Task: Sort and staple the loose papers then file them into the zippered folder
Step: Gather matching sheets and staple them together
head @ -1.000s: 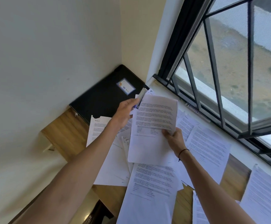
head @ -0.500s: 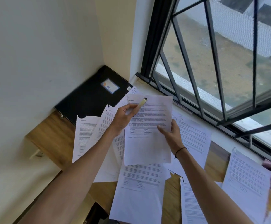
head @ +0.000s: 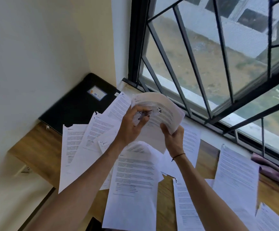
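Note:
My right hand [head: 174, 139] grips the lower right edge of a set of printed papers [head: 165, 105], held up and bowed into a curve. Against the sheets' upper left part, my left hand [head: 132, 125] holds a small stapler [head: 144, 115], largely hidden by my fingers. The black zippered folder [head: 75, 107] with a small label lies flat in the far left corner of the wooden desk [head: 35, 147]. Several loose printed sheets [head: 132, 180] are spread over the desk under my arms.
A window with black bars [head: 202, 67] runs along the right side above a white sill. A purple cloth [head: 273, 172] lies on the desk at the right. More sheets [head: 235, 177] lie near it. A pale wall closes off the left.
The held papers went from flat to bowed. My left hand moved the stapler from the top edge down onto the sheets. The view swung right.

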Available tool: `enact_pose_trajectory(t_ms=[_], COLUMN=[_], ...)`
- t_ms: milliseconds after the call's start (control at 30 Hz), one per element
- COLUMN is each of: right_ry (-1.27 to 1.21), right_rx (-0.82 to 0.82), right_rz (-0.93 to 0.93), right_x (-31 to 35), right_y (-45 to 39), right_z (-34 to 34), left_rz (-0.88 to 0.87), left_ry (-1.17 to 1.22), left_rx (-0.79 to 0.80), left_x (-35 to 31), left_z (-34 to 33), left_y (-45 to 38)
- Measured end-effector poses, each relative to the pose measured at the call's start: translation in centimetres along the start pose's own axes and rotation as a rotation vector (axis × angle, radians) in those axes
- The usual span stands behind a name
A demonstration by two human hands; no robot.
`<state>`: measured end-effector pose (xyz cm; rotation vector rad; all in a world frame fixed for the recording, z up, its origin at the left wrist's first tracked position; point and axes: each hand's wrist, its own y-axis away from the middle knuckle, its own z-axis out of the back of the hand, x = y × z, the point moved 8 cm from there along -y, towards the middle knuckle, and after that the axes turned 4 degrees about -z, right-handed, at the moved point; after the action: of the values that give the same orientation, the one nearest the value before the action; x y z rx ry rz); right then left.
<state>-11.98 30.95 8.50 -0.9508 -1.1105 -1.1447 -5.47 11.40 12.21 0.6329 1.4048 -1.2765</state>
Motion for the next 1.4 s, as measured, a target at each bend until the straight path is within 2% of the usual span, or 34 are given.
enact_pose_trajectory(t_ms=[100,200,267,467,633,733,833,933,1067,1167,1267,1400], right_ry=[0.099,0.139,0.135,0.128,0.113,0.106,0.178,0.273,0.364,0.455,0.691,0.827], right_rx=[-0.012,0.047,0.047,-0.007,0.073,0.125,0.112,0.104,0.068,0.05,0.018,-0.031], right_rz=[-0.031,-0.194,-0.234,-0.224,-0.199,-0.338,-0.488,-0.552,-0.61,-0.605,-0.576,-0.395], right_x=[-2.3,-6.0,-7.1,-5.2,-5.2,-7.1,-9.4,-11.7,-13.9,-14.3,-14.1,-12.1], right_y=[0.2,1.1,1.5,0.5,0.9,2.6,4.7,5.8,6.5,6.6,6.5,6.0], right_z=[0.2,-0.1,-0.2,0.6,1.6,1.9,2.4,2.5,2.8,2.7,3.1,3.0], left_rz=[-0.019,0.117,0.189,0.21,0.314,0.426,0.527,0.612,0.628,0.622,0.559,0.489], left_ry=[-0.095,-0.142,-0.135,-0.119,-0.081,-0.112,-0.164,-0.214,-0.333,-0.425,-0.547,-0.616], left_rx=[0.033,0.068,0.078,0.029,0.089,0.107,0.134,0.159,0.17,0.12,0.031,-0.049], left_x=[0.8,3.9,5.5,4.2,4.0,5.8,8.5,10.8,12.6,13.3,12.6,12.1], left_z=[-1.2,-2.1,-2.3,-1.7,-1.4,-1.8,-2.4,-3.2,-4.1,-4.1,-3.1,-1.5], left_y=[1.1,3.7,4.9,3.1,2.8,4.4,7.0,9.1,10.4,11.2,11.3,10.9])
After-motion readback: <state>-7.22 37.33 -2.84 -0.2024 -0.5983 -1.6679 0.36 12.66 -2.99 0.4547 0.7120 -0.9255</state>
